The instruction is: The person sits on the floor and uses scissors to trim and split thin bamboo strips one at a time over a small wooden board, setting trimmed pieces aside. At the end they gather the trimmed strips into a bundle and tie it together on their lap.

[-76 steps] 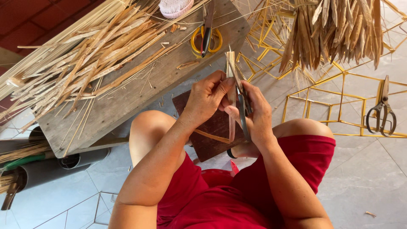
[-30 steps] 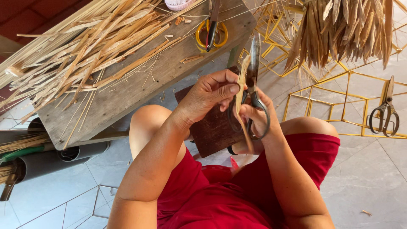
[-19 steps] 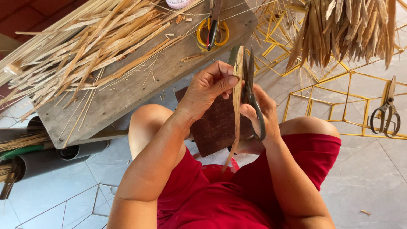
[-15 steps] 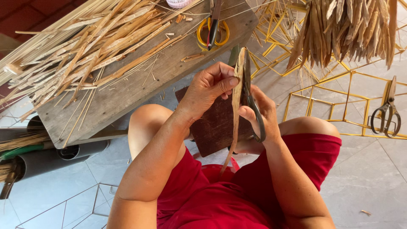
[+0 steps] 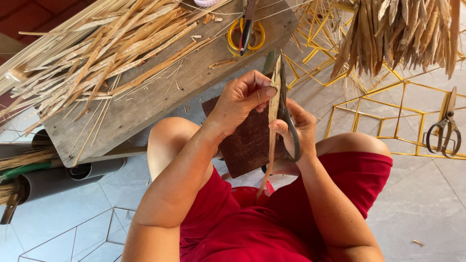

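Observation:
My left hand (image 5: pixel 240 99) pinches a thin tan bamboo strip (image 5: pixel 272 123) near its top; the strip hangs down past my red shorts. My right hand (image 5: pixel 297 133) grips dark metal shears (image 5: pixel 287 127), their loop handle around my fingers and the blades running up alongside the strip. A dark brown board (image 5: pixel 250 140) lies across my lap under both hands.
A weathered plank bench (image 5: pixel 160 92) carries a heap of bamboo slivers (image 5: pixel 87 58) and yellow-handled scissors (image 5: pixel 246 33). Yellow wire frames (image 5: pixel 388 116) lie on the tiled floor at right, with another pair of shears (image 5: pixel 445 128). Dried strips (image 5: pixel 403 34) hang top right. Grey pipes (image 5: pixel 53 177) lie left.
The strip and shears turned from tilted to nearly upright. My left hand slid up the strip to its top; my right hand shifted slightly lower with the shears.

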Tool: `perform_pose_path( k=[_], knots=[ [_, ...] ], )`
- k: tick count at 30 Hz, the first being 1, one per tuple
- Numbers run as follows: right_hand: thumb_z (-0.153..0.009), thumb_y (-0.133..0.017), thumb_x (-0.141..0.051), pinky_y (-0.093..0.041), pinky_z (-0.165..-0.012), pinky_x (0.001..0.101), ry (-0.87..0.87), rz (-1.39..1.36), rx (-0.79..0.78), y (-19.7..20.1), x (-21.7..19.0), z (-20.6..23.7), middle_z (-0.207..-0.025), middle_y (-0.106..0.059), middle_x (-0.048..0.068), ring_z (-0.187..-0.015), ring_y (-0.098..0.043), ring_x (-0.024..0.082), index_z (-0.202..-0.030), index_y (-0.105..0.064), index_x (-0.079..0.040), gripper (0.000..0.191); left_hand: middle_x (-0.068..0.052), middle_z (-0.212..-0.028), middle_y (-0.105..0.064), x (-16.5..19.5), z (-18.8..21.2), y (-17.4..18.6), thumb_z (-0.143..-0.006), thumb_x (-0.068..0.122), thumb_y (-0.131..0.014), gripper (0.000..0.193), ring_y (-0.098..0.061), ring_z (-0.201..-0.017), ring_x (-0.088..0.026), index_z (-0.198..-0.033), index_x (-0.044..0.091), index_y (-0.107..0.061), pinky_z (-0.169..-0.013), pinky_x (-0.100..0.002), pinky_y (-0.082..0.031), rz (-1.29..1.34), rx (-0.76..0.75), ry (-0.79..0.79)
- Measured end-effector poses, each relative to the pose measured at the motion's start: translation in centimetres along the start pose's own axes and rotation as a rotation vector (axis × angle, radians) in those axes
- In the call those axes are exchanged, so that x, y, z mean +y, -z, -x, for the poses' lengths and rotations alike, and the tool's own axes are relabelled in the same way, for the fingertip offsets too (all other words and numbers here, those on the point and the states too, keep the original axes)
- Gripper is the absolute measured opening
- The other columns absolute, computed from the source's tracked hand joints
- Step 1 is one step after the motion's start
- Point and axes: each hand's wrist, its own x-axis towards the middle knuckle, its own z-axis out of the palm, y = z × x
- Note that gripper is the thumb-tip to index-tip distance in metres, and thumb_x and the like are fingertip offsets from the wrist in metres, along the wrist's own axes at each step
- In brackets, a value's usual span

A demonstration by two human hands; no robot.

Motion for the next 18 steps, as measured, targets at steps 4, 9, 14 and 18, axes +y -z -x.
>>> perform_pose_path(
  k=[4,9,14,18],
  knots=[
    [-0.086,-0.086,-0.034,-0.043,-0.057,0.0182,-0.038,-0.089,0.010,-0.6,0.1,0.2,-0.094,-0.069,-0.002,-0.070,-0.054,0.003,-0.125,-0.070,0.001,0.055,0.001,-0.086,-0.067,-0.2,-0.1,0.0,-0.099,0.015,-0.073,0.011,-0.055,-0.073,-0.006,-0.100,0.007,-0.066,-0.067,-0.022,-0.049,0.003,0.008,-0.001],
    [-0.087,-0.084,-0.022,-0.043,-0.047,0.0200,-0.125,-0.136,0.078,-1.0,-0.2,-0.1,-0.083,-0.066,0.000,-0.057,-0.054,0.005,-0.124,-0.068,0.001,0.047,0.002,-0.093,-0.068,-0.2,0.2,0.0,-0.101,0.013,-0.073,0.008,-0.059,-0.082,-0.005,-0.101,0.008,-0.066,-0.072,-0.022,-0.049,-0.010,-0.020,0.035],
    [-0.097,-0.076,-0.021,-0.041,-0.050,0.0212,-0.116,-0.175,0.014,0.0,-0.8,-0.6,-0.071,-0.060,0.002,-0.055,-0.053,0.008,-0.122,-0.067,0.001,0.034,-0.008,-0.098,-0.075,2.1,-1.3,4.4,-0.107,0.020,-0.055,0.009,-0.076,-0.091,-0.015,-0.108,0.011,-0.056,-0.084,-0.032,-0.064,-0.040,0.089,-0.039],
    [-0.100,-0.074,-0.026,-0.042,-0.056,0.0223,-0.110,-0.161,0.039,0.9,-1.3,-0.9,-0.076,-0.060,0.002,-0.061,-0.053,0.009,-0.126,-0.065,0.000,0.038,-0.008,-0.082,-0.069,4.8,-4.1,14.1,-0.102,0.031,-0.055,0.018,-0.071,-0.057,-0.021,-0.107,0.014,-0.058,-0.050,-0.035,-0.063,-0.070,0.527,-0.098]
  ],
)
